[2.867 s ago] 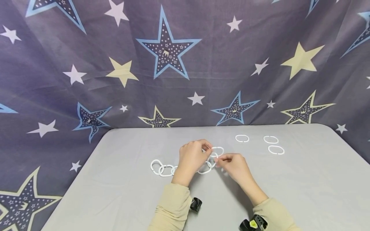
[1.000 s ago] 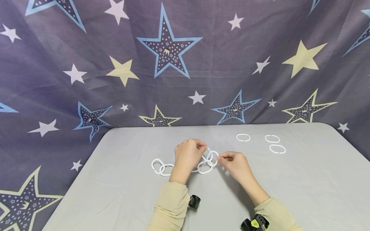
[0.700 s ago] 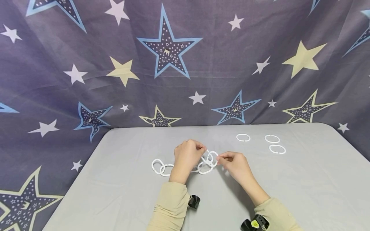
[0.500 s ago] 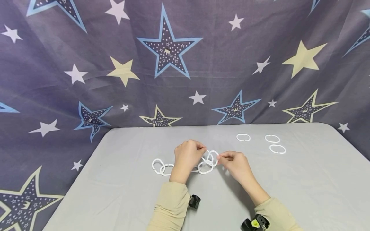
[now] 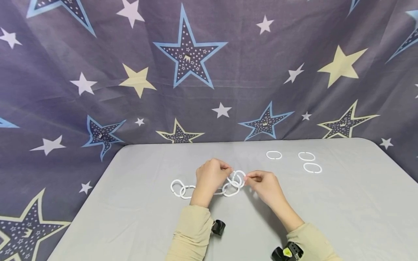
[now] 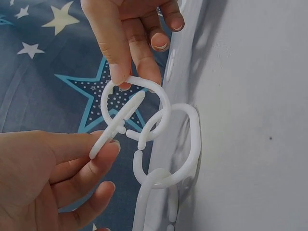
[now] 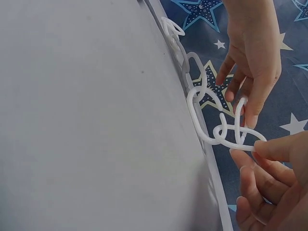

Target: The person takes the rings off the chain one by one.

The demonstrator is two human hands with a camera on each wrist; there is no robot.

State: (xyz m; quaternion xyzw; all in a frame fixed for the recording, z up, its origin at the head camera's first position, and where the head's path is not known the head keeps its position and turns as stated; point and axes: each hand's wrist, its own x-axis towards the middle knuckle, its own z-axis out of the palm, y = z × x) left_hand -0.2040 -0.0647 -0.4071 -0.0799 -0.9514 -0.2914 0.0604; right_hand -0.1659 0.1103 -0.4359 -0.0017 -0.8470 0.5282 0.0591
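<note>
Thumb and fingers of my left hand (image 5: pixel 210 181) pinch one white plastic chain link (image 6: pixel 107 140), seen nearly edge-on in the left wrist view. My right hand (image 5: pixel 266 185) pinches the end link (image 6: pixel 167 103) of a white chain between thumb and fingertips. Near the end link's gap the two links cross; whether they are fully hooked together I cannot tell. From the end link the chain runs down and left across the table, behind my left wrist, to its far link (image 5: pixel 171 186). Part of the chain is hidden by that wrist.
Three loose white links lie at the back right of the grey table (image 5: pixel 346 206): one link (image 5: pixel 266 155) alone, and two links, an upper one (image 5: pixel 298 156) and a lower one (image 5: pixel 304 167), close together. A star-patterned curtain (image 5: pixel 241 21) hangs behind the table.
Since the earliest frame my left hand has shifted slightly left. Its link, which stuck out past the chain's end, now crosses the end link. Over the last second both hands stay almost still.
</note>
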